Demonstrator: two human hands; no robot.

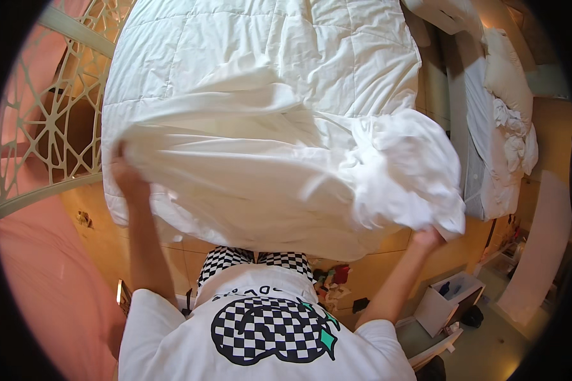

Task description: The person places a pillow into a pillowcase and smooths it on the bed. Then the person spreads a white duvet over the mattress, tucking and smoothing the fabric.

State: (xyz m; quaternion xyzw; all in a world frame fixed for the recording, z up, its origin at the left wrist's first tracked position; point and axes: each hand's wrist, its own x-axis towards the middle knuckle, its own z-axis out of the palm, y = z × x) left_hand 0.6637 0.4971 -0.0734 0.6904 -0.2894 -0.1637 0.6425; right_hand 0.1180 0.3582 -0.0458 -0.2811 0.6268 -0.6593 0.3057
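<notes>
A thin white sheet [235, 184] is stretched between my two hands over the near end of the bed. My left hand [128, 174], somewhat blurred, is closed on the sheet's left edge with the arm reaching forward. At the right, my right hand [429, 239] is closed on the sheet's lower corner. Much of the cloth is bunched into a loose, motion-blurred heap [410, 168] just beyond that hand. Underneath lies a white quilted comforter [267, 38] with stitched squares, its near part hidden by the sheet.
A cream lattice screen [51, 120] stands left of the bed, beside pink fabric [51, 273]. To the right is another bed [473, 120] with a pillow [507, 76] and crumpled white bedding. A white open box [448, 305] and small scattered items [330, 286] are on the floor.
</notes>
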